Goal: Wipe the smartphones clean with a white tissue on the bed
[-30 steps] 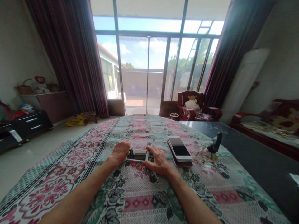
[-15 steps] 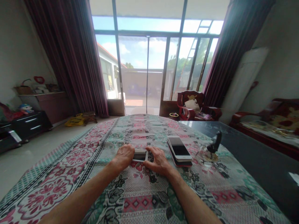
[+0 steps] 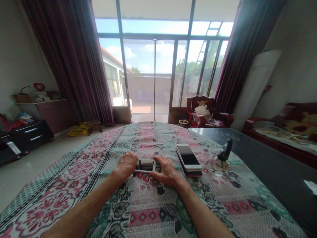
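Observation:
A white-edged smartphone [image 3: 145, 165] with a dark, reflective screen is between my hands, low over the patterned tablecloth [image 3: 145, 216]. My left hand [image 3: 126, 164] is closed around its left end, and the fingers cover that edge. At the right end, my right hand [image 3: 165, 170] grips it with the thumb at the near corner and the fingers at the far one. Whether the phone touches the cloth I cannot tell. To the right lies a stack of phones, a white smartphone [image 3: 189, 157] on top and a dark, red-edged one [image 3: 195, 174] underneath.
Right of the stack stands a clear glass dish [image 3: 217, 168] with a black upright object [image 3: 225, 152] on it. A dark tabletop [image 3: 262, 168] adjoins on the right. Beyond are a red wooden chair [image 3: 201, 110], glass doors and purple curtains [image 3: 74, 62].
My left hand has slid a little to the left along the phone, so more of its screen shows. My right hand stays on the right end. The whole view has shifted slightly.

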Demonstrator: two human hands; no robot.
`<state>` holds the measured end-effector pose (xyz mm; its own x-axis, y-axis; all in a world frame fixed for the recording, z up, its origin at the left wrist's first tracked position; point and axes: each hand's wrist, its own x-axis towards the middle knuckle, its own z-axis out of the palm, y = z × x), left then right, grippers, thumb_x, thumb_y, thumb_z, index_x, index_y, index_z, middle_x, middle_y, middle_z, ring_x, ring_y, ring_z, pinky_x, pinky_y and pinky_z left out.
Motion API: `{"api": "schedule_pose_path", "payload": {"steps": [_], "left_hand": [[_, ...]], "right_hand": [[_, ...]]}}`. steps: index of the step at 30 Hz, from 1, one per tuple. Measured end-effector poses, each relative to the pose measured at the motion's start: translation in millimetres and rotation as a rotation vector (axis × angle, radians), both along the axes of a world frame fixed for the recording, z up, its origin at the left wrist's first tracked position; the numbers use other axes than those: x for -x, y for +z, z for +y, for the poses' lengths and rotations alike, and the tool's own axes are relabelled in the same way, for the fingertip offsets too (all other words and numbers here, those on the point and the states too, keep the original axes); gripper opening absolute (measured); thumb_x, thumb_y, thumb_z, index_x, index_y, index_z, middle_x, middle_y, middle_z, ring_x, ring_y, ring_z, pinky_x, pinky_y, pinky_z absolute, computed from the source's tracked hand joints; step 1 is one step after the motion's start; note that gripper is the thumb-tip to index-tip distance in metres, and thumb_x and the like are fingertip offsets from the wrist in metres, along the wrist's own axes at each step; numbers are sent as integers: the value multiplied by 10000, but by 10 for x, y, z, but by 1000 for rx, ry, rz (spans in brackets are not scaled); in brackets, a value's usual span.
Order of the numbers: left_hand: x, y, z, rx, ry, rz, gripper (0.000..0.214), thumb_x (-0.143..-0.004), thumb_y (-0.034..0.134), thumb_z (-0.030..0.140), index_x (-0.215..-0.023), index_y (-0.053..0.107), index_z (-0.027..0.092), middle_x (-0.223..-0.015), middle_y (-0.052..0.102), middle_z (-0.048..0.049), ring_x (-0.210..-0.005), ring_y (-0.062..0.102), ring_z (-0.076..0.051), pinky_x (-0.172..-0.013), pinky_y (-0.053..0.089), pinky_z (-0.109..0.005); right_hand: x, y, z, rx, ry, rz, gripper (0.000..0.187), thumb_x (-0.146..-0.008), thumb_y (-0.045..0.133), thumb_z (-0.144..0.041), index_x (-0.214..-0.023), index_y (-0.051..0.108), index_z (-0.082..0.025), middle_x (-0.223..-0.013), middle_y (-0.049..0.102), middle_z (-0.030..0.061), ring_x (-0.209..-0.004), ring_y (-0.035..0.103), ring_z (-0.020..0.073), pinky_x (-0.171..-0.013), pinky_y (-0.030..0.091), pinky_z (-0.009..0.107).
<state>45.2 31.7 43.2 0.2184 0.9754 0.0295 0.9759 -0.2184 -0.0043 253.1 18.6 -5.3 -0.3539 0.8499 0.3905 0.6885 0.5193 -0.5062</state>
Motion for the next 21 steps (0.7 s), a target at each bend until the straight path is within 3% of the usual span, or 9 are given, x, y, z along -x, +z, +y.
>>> {"api": "schedule_pose_path", "payload": {"steps": [6,11,21], "left_hand": [[-216,-9,-93,10,-77,120,217,-820,514,134,-950,687,115,-952,657,-148,-911,641,-227,-803,495,-297],[-162,-52,-4,-26,-184,96,223,-824,491,129,-909,697,131,-943,661,-133,-848,643,-221,-747,491,-295],[23,-99,118,-71,-69,103,283,-811,423,62,-880,689,131,-938,654,-125,-859,630,-196,-750,474,-270]], "right_hand": [[5,12,1,11,5,-7,571,-698,714,-318,-1229,554,-181,-1185,613,91,-1137,520,256,-997,342,393],[7,28,-10,10,2,-2,557,-700,708,-317,-1222,557,-194,-1182,617,86,-1137,520,259,-998,343,398],[-4,29,-12,13,14,8,546,-699,690,-268,-1222,558,-183,-1187,613,91,-1134,522,255,-1000,345,398]]}}
